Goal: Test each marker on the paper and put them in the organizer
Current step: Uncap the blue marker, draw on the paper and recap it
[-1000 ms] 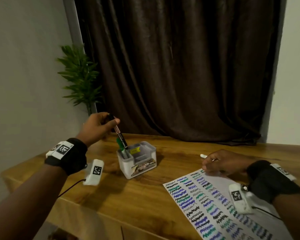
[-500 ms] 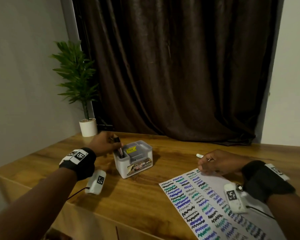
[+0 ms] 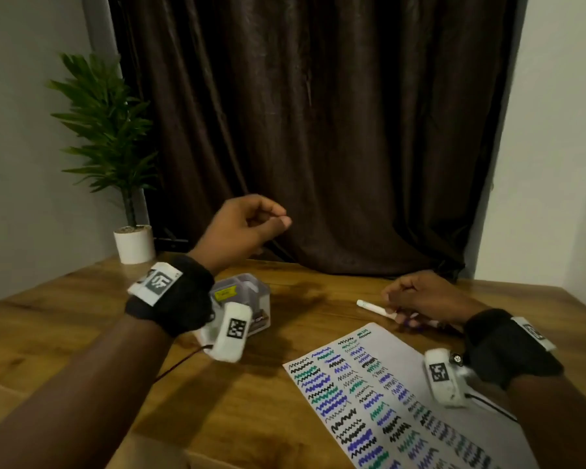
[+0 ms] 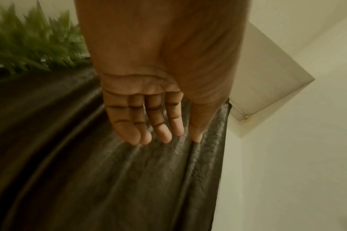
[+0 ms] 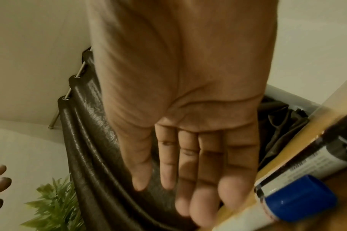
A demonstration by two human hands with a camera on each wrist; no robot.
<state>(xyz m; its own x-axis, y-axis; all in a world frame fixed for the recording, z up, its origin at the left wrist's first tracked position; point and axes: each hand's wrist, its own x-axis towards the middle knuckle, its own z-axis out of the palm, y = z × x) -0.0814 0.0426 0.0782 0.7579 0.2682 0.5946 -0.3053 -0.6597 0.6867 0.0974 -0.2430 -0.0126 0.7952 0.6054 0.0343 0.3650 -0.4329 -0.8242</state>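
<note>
The clear plastic organizer [image 3: 251, 289] stands on the wooden table [image 3: 65, 333], half hidden behind my left wrist. Above it my left hand [image 3: 274, 216] hangs in the air with loosely curled fingers and holds nothing; the left wrist view shows the left hand [image 4: 160, 137] relaxed and empty. My right hand [image 3: 396, 299] rests on loose markers beyond the paper [image 3: 386, 394], which is covered in zigzag test lines. A white marker [image 3: 374, 308] sticks out left of it. In the right wrist view the right hand [image 5: 188, 203] lies flat beside a blue-capped marker [image 5: 299, 201].
A potted plant [image 3: 115, 137] in a white pot [image 3: 134, 243] stands at the table's back left corner. A dark curtain [image 3: 318, 130] hangs behind the table. The table's front edge runs along the bottom left.
My left hand lowered the dark marker into the organizer, let it go and rose empty above the box. The right hand has stayed on the markers.
</note>
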